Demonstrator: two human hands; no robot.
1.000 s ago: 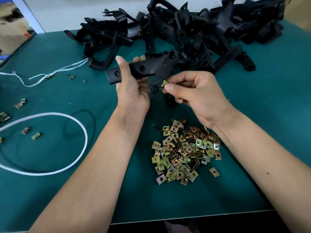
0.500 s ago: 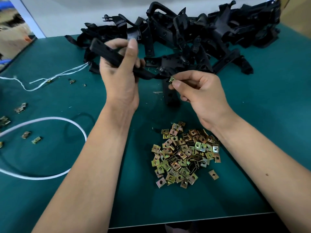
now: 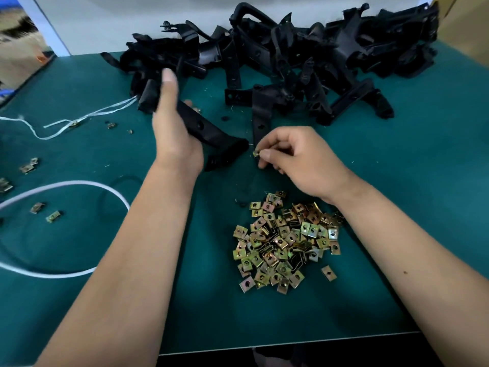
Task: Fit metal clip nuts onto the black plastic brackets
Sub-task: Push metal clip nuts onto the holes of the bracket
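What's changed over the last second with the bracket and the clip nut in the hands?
The left hand has turned the black bracket end over end and now holds it angled down toward the right hand, away from it. The right hand has dropped toward the mat, still pinching one clip nut, which is not on the bracket. The loose clip nut pile and bracket heap stayed put.

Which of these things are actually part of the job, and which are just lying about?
Part of the job:
long black plastic bracket in left hand
small brass-coloured metal clip nut pinched by right hand
heap of clip nuts
pile of black brackets

Lying about:
white cord loop
thin white string
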